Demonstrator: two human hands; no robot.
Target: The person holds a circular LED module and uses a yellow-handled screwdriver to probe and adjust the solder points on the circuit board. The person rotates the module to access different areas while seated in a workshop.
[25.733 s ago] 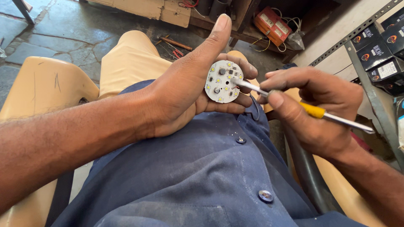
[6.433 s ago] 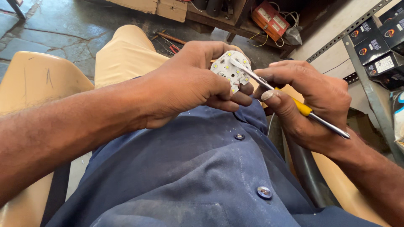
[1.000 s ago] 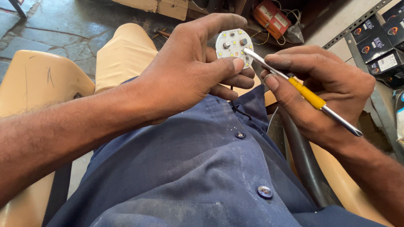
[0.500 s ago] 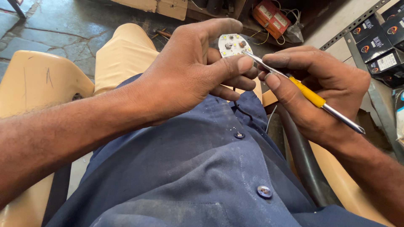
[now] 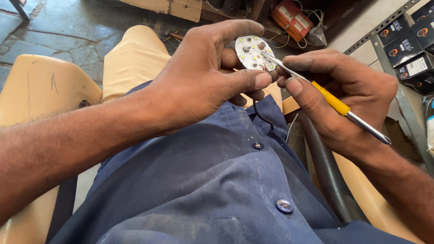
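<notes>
Here, the left hand (image 5: pixel 203 77) is closed around a small round white circuit disc (image 5: pixel 254 53), thumb pressed near its lower rim and fingers curled behind it, holding it face-up above the lap. Just right of the disc, the right hand (image 5: pixel 343 99) pinches a slim metal tool with a yellow grip (image 5: pixel 332 101), its tip touching the disc's studded face. The disc looks light, thin and stiff, and likely fragile where its tiny parts are soldered, so its bare rim seems the safest place to hold it. A thin dark wire (image 5: pixel 261 116) dangles below the disc, over a blue buttoned shirt (image 5: pixel 217 180). Left of the disc lies a cream plastic chair (image 5: pixel 40 90). Right of the disc, dark cartons (image 5: pixel 409 43) sit on a metal rack; their contents are hidden. Beyond the disc, an orange box (image 5: pixel 293 19) with loose wires rests on the floor.
</notes>
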